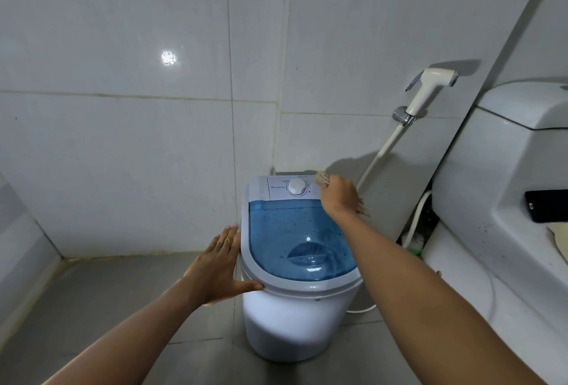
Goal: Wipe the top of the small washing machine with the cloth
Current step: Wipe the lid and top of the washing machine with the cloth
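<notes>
Your left hand (222,264), fingers flat, braces washing machine (295,317) lower centre; right hand (339,198) clamps cloth (322,178) beside dial (296,186).

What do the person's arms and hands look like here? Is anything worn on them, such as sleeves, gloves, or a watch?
Both arms are bare as far as the view shows: no sleeves are visible. The left hand wears no glove, and no ring or watch shows on it. The right hand is also ungloved, with a bare wrist. No markings are visible on either arm.
</notes>
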